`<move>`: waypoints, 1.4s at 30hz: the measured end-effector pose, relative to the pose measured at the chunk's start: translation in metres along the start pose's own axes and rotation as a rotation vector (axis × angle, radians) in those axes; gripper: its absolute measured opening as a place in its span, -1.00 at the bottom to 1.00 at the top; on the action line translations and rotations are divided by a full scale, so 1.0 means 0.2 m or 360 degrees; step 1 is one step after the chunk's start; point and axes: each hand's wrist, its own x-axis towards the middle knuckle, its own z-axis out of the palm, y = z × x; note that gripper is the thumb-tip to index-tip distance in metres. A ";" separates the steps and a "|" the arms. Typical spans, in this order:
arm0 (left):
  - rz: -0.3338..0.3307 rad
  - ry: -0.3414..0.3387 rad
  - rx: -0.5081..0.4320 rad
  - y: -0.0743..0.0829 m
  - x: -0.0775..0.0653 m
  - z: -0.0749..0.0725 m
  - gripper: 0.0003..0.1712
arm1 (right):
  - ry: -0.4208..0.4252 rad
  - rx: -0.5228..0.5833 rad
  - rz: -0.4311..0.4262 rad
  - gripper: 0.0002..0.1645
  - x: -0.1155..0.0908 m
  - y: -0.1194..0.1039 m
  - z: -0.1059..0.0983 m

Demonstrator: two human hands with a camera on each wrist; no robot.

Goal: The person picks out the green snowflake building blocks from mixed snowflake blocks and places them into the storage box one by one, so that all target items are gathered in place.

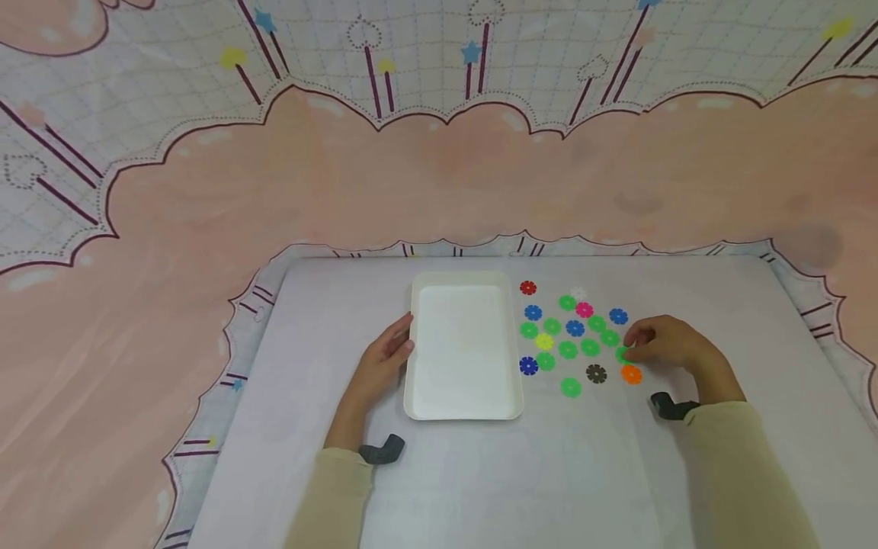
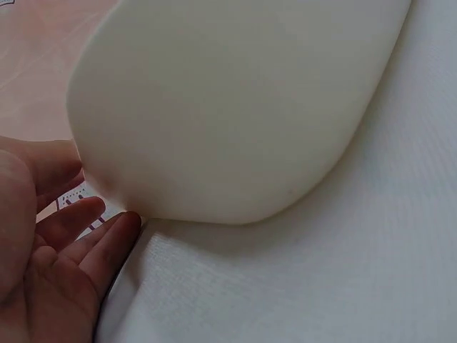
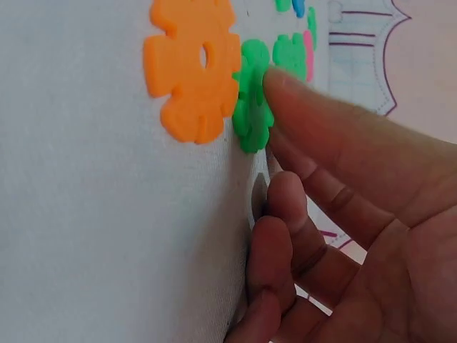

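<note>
A shallow white tray (image 1: 464, 415) lies on the table. My left hand (image 1: 386, 354) holds it at its left side, thumb and fingers at the rim; in the left wrist view the fingertips (image 2: 128, 223) meet its outer edge. To the tray's right, my right hand (image 1: 668, 347) has its thumb and index finger at a green snowflake disc (image 1: 621, 355). Up close, the thumb lies on the face of that green disc (image 3: 251, 100), and the other fingers are bent low by the cloth. An orange snowflake disc (image 1: 631, 374) sits right beside it.
Several more snowflake discs are spread between tray and right hand: green (image 1: 571, 387), dark brown (image 1: 597, 374), blue (image 1: 575, 328), yellow (image 1: 544, 341), pink (image 1: 584, 309), red (image 1: 527, 287). A white cloth (image 1: 507, 488) covers the table. Dark straps (image 1: 384, 450) sit at both wrists.
</note>
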 end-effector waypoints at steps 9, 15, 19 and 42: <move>-0.0006 -0.0028 -0.0053 0.00 0.01 0.00 -0.37 | 0.0028 -0.0003 0.0021 -0.56 0.00 -0.01 0.01; -0.0009 -0.0027 -0.0087 0.00 0.01 -0.01 -0.36 | 0.0026 0.0010 0.0016 -0.56 0.00 -0.01 0.01; -0.0011 -0.0044 -0.0124 0.00 0.00 -0.01 -0.36 | 0.0004 0.0008 -0.0009 -0.59 0.00 0.00 0.01; 0.0001 -0.0051 -0.0135 0.00 0.00 -0.01 -0.35 | 0.0050 0.0613 0.0013 -0.47 -0.01 -0.15 0.04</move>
